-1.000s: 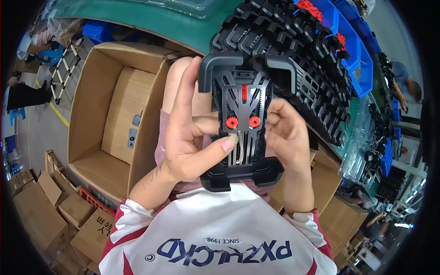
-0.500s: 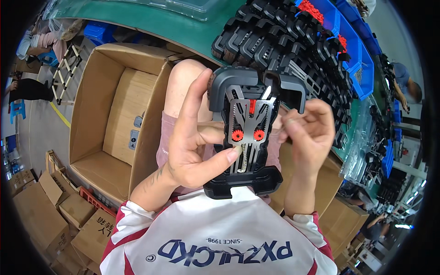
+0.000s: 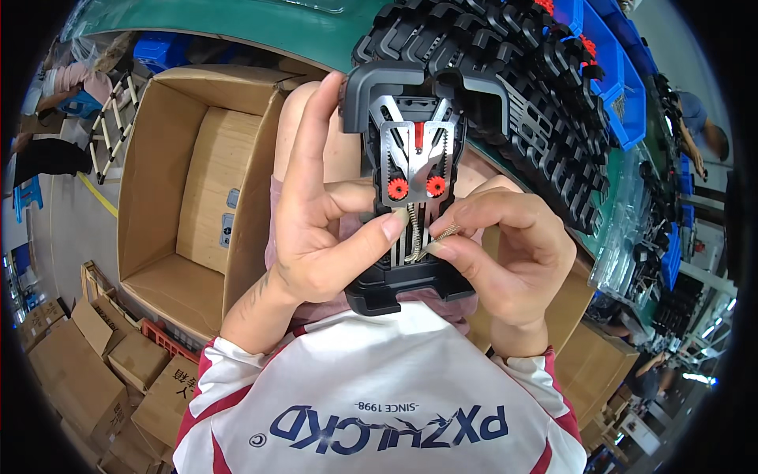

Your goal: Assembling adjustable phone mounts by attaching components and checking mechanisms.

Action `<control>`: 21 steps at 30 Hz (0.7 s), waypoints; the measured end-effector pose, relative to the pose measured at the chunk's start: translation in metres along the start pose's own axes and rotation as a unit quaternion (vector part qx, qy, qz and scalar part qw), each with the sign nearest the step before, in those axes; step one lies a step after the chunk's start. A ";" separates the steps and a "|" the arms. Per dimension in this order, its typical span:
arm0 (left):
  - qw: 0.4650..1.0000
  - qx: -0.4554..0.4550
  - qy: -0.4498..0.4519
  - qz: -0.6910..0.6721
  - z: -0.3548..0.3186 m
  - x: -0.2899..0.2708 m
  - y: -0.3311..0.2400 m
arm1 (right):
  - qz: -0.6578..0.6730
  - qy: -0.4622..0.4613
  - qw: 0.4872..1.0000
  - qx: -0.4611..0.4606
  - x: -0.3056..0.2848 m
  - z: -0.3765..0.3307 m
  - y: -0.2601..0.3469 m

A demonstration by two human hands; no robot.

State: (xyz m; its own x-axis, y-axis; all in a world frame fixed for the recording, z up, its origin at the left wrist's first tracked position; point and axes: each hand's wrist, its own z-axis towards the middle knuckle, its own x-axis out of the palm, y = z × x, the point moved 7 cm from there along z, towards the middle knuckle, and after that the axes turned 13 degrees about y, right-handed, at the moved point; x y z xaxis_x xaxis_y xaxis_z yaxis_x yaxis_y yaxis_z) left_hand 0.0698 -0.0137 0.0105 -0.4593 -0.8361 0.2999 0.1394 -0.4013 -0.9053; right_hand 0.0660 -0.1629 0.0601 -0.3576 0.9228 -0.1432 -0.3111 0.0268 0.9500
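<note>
My left hand [image 3: 320, 225] grips a black plastic clamp holder [image 3: 410, 280] from its left side, thumb pressed on the middle of its inner face. That face carries a silver metal plate [image 3: 417, 162], two small red gears [image 3: 397, 188] and a red tab at the top. A thin coil spring [image 3: 414, 237] lies in the slot below the plate, beside my left thumb. Between the thumb and forefinger of my right hand [image 3: 513, 253] is another coil spring [image 3: 444, 234], slanted, its lower end close to the slot's bottom. Whether the two springs touch, I cannot tell.
Several similar black holders [image 3: 474, 63] lie in rows on the green table [image 3: 268, 24]. Blue bins [image 3: 628, 110] with red parts stand at the far right. An open cardboard box [image 3: 158, 174] sits to my left, with more cartons [image 3: 79, 371] below it.
My right hand has come in from the holder's right side to its lower middle, a spring now visible in its fingers. The holder has shifted slightly up and left.
</note>
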 end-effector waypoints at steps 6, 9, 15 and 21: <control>0.997 -0.003 0.006 0.080 0.000 0.001 -0.003 | -0.025 0.052 0.998 0.009 0.001 0.002 -0.006; 0.990 0.035 0.028 0.135 0.005 0.003 -0.006 | -0.019 0.041 0.998 0.042 0.000 -0.001 -0.010; 0.967 0.065 0.058 0.241 0.005 0.005 -0.008 | -0.010 0.031 0.996 0.083 0.000 -0.004 -0.014; 0.966 0.063 0.066 0.242 0.003 0.011 -0.009 | -0.012 0.032 0.997 0.076 -0.001 -0.008 -0.013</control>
State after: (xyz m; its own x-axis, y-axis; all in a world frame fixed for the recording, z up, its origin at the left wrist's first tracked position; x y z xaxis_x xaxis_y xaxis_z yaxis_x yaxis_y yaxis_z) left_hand 0.0668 -0.0204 0.0225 -0.4204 -0.8854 -0.1984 0.4676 -0.0241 -0.8836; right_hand 0.0635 -0.1678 0.0453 -0.4080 0.8954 -0.1781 -0.1846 0.1101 0.9766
